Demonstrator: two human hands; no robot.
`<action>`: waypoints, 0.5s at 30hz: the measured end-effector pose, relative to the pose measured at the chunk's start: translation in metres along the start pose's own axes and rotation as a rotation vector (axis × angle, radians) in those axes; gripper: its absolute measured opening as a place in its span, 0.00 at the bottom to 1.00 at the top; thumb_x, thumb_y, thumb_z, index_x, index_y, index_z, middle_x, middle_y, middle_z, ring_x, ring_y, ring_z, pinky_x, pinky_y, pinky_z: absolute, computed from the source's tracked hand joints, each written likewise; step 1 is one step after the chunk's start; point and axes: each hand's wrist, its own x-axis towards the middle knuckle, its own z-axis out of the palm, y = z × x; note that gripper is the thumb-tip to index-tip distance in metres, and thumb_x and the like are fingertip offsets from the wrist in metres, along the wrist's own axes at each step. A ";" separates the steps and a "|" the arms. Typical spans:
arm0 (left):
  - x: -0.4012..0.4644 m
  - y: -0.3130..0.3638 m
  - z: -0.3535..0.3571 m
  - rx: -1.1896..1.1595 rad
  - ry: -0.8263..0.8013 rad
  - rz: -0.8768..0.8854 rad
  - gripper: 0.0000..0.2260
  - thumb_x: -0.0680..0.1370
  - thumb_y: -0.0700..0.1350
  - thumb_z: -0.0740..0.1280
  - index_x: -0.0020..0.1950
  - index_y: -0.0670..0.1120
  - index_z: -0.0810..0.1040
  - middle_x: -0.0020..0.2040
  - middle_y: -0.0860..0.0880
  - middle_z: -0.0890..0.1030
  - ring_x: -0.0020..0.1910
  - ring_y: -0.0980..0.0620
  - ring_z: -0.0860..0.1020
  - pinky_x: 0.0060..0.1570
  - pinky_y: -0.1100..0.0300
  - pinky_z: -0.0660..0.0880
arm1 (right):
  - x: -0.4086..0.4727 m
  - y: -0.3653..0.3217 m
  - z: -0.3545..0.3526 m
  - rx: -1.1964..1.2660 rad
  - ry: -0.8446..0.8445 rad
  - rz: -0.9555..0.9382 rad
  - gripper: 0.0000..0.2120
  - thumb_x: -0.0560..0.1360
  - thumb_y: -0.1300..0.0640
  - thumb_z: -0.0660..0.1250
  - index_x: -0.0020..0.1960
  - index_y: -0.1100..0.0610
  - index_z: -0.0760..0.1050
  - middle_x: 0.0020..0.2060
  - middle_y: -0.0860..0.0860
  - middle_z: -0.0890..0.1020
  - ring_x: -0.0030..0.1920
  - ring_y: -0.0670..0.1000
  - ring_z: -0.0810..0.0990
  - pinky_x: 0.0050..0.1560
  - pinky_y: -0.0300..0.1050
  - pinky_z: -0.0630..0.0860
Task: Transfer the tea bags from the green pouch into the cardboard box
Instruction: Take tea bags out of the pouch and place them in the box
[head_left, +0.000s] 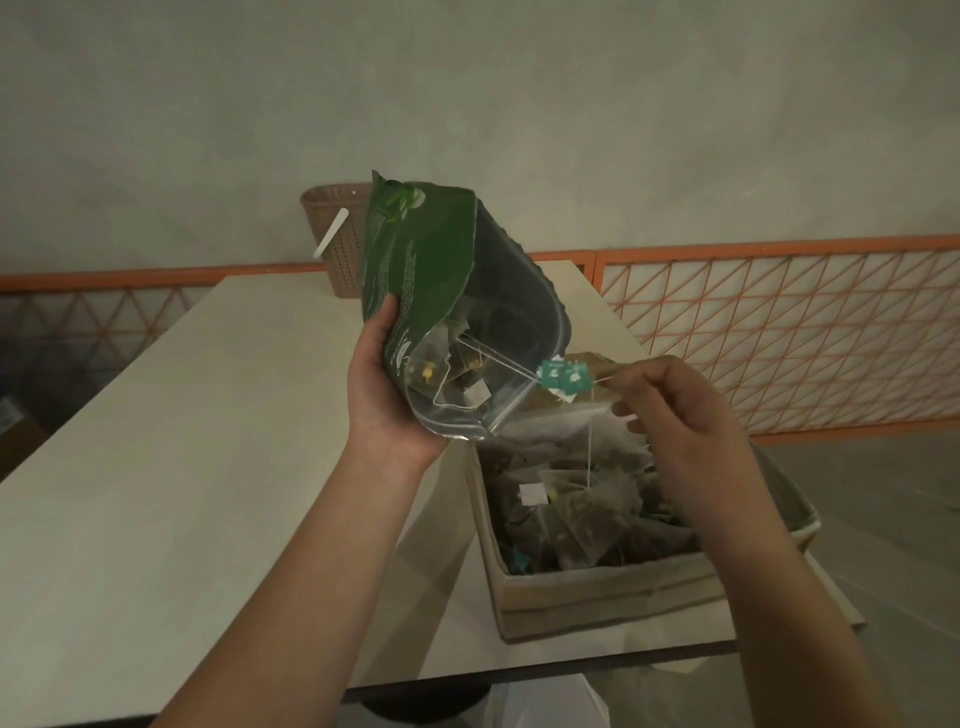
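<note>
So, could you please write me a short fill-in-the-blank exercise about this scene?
1. The green pouch is held up by the ____ hand.
2. The right hand pulls teal tags on strings out of the pouch, above the cardboard ____.
3. The box already holds many tea ____.
4. Behind the pouch, at the far end of the table, stands a perforated ____.

Missing words: left; box; bags; basket
</note>
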 end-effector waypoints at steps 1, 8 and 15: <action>0.000 -0.001 0.000 -0.005 -0.005 -0.003 0.19 0.80 0.56 0.63 0.64 0.47 0.80 0.58 0.45 0.82 0.62 0.42 0.77 0.67 0.44 0.72 | 0.000 0.000 0.000 0.058 0.006 0.004 0.08 0.79 0.54 0.61 0.48 0.56 0.78 0.40 0.49 0.82 0.42 0.46 0.80 0.41 0.34 0.76; -0.001 -0.002 -0.001 -0.001 -0.014 -0.014 0.17 0.80 0.57 0.62 0.57 0.47 0.83 0.55 0.46 0.82 0.53 0.44 0.81 0.53 0.48 0.81 | -0.005 -0.006 0.002 0.171 0.008 -0.004 0.07 0.78 0.56 0.63 0.44 0.56 0.77 0.30 0.44 0.74 0.34 0.42 0.72 0.35 0.26 0.69; 0.000 -0.003 0.001 0.005 0.019 -0.009 0.20 0.76 0.55 0.66 0.64 0.48 0.80 0.63 0.45 0.81 0.58 0.42 0.80 0.58 0.45 0.80 | -0.009 -0.024 -0.002 0.024 -0.005 -0.081 0.07 0.75 0.53 0.69 0.41 0.54 0.80 0.21 0.44 0.69 0.22 0.41 0.65 0.24 0.30 0.64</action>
